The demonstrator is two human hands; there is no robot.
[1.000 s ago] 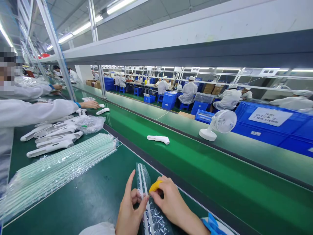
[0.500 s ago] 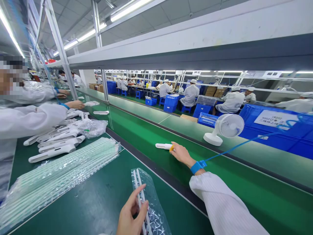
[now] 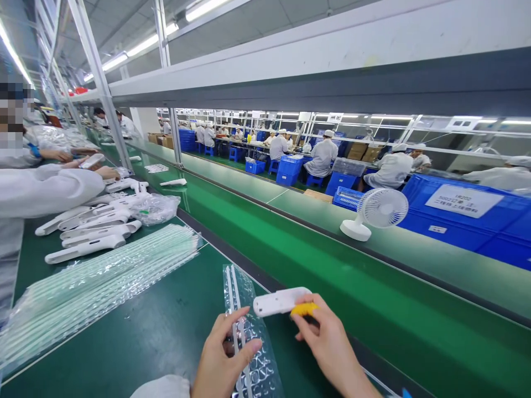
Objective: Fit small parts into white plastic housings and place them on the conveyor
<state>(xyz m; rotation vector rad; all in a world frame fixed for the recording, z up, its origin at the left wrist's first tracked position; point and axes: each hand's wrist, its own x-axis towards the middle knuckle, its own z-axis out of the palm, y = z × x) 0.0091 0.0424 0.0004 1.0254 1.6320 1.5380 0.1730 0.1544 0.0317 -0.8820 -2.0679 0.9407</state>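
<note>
My right hand (image 3: pixel 321 331) grips a long white plastic housing (image 3: pixel 276 302) with rounded ends and small holes, held above the near edge of the belt. A yellow piece (image 3: pixel 305 309) shows at those fingertips; whether it is a finger cover or a separate item is unclear. Nearer me, my left hand (image 3: pixel 228 348) has its thumb and index finger apart over a clear plastic bag (image 3: pixel 265 354). Thin white strips (image 3: pixel 237 293) run lengthwise along that bag. The left index fingertip is close to the housing's left end; its other fingers are partly hidden.
A larger bundle of pale green-white strips (image 3: pixel 124 276) lies left on the table, with white housings (image 3: pixel 85 249) and a crumpled bag (image 3: pixel 160 209) behind. A co-worker's sleeve (image 3: pixel 53 188) reaches in there. A white fan (image 3: pixel 384 208) stands beyond the belt (image 3: pixel 373 298); a shelf hangs overhead.
My right hand has lifted the white housing off the belt and brought it toward me, beside my left hand. The left hand remains over the bag. A co-worker's hand has drawn back left.
</note>
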